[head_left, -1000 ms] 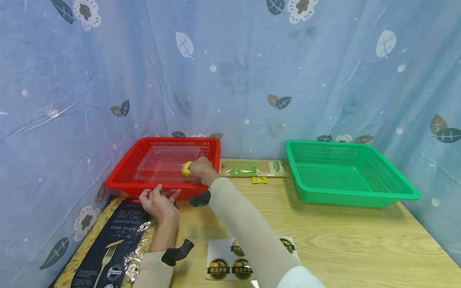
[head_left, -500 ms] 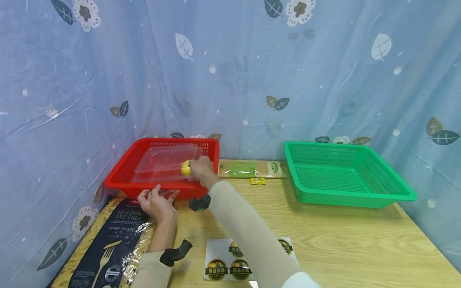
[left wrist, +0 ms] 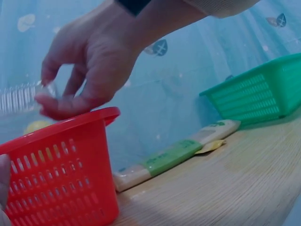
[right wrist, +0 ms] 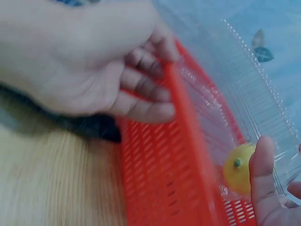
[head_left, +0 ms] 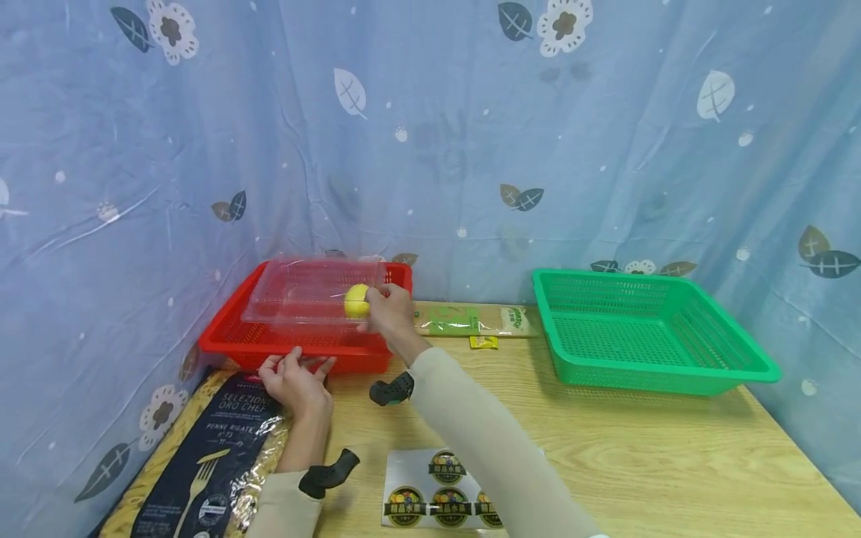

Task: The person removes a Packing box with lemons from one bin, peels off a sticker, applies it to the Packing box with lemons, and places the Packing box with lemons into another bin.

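One clear box (head_left: 296,295) in hand: I have the right hand (head_left: 395,310) pinching its right end, the box running off to that hand's left, over the red basket (head_left: 235,346). Yellow fruit (head_left: 356,300) is just left of the right fingertips; looks inside the box, but the plastic makes that hard to confirm. Left hand (head_left: 298,382), nearer me, has fingers spread against the basket's near wall. My read: grip done, lift partly done; getting the box clear of the basket is left. Green basket (head_left: 666,368), well right of both hands, untouched.
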Tool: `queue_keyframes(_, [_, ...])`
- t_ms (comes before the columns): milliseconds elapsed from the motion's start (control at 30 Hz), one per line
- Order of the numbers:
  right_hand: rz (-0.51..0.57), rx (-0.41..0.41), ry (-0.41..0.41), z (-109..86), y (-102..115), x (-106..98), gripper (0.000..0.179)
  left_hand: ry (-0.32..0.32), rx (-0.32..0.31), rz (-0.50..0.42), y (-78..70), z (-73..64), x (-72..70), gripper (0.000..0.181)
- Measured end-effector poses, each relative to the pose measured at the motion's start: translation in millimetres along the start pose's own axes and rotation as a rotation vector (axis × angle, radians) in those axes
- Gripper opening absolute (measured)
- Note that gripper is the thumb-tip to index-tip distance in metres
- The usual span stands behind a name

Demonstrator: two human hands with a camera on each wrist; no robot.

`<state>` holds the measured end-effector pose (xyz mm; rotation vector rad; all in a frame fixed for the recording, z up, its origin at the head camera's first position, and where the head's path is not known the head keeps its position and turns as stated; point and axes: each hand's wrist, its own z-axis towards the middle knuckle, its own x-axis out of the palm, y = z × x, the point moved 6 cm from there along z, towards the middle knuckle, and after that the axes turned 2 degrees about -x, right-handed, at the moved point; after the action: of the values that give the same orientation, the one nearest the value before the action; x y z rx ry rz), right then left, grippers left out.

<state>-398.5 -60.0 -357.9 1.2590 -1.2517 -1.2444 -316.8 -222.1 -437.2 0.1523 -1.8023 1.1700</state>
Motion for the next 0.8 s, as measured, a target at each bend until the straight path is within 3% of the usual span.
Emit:
queue_keyframes(300, [0.194,-0.007,-0.026,-14.9,19,-27,0.04,-0.019,-0.021,-0.028,-0.3,0.8,1.0,0.017])
queue_keyframes(567, [0.231,-0.056,-0.024,-26.4,41,-59,0.037,-0.031,-0.034,-0.016,-2.9,2.0,-2.6,0.017])
queue_keyframes(800, [0.233,-0.08,-0.027,-38.2,46,-102,0.037,-0.024,-0.045,0.006,0.0,0.4,-1.8,0.016])
